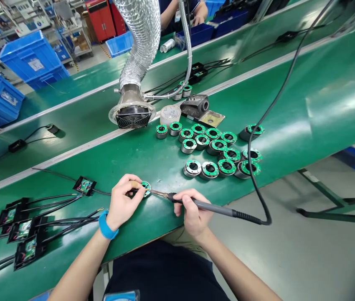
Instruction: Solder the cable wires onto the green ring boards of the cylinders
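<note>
Right hand (193, 211) gripping soldering iron (216, 207), long axis slanting, tip pointing left at ring board (147, 185), left hand (123, 200) pinching cable (101, 192), green bench (117, 154) gleaming, blue bins (35, 58) standing beyond.

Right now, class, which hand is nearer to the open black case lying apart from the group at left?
Left. The left hand is to the right of the open black case, at a round part; the right hand is farther right, holding the soldering iron.

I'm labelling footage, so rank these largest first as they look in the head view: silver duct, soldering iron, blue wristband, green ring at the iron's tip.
Silver duct
Soldering iron
Blue wristband
Green ring: smallest visible area, but partly hidden
</note>
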`<state>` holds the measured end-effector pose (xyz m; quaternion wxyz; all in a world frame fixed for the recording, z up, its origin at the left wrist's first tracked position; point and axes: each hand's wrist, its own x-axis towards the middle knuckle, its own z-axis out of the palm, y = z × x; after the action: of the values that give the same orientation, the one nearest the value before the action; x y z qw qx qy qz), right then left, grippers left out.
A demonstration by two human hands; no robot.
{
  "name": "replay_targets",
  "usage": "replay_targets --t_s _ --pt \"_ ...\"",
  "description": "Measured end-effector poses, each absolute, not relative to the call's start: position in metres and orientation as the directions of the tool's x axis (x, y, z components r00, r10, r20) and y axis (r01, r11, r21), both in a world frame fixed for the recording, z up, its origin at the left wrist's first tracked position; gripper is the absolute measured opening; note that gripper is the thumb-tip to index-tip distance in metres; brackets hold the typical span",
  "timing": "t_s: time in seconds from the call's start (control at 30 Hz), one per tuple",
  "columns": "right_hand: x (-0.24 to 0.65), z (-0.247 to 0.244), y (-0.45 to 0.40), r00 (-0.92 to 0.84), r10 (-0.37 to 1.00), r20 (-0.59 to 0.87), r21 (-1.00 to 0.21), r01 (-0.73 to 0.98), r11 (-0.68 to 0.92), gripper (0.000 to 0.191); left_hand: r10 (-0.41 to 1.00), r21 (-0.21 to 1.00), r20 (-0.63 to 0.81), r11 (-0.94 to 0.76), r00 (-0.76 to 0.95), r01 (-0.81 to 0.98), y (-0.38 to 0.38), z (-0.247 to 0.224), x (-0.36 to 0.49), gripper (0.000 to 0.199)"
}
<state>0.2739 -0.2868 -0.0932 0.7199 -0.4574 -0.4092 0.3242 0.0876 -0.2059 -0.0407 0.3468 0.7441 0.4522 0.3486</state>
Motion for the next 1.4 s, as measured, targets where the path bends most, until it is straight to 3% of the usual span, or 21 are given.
replay_targets --t_s 0.53,1.4 --pt "0.272 -0.085 -0.279 0.499 0.857 0.125 -0.911 -0.286 0.299 0.027 0.93 0.838 0.209 -0.33 0.303 0.435 -0.21 -0.043 0.09 0.017" --pt "0.274 -0.091 -0.285 0.492 0.851 0.182 -0.916 -0.231 0.329 0.026 0.921 0.831 0.212 -0.346 0.326 0.435 -0.208 -0.041 0.091 0.014"
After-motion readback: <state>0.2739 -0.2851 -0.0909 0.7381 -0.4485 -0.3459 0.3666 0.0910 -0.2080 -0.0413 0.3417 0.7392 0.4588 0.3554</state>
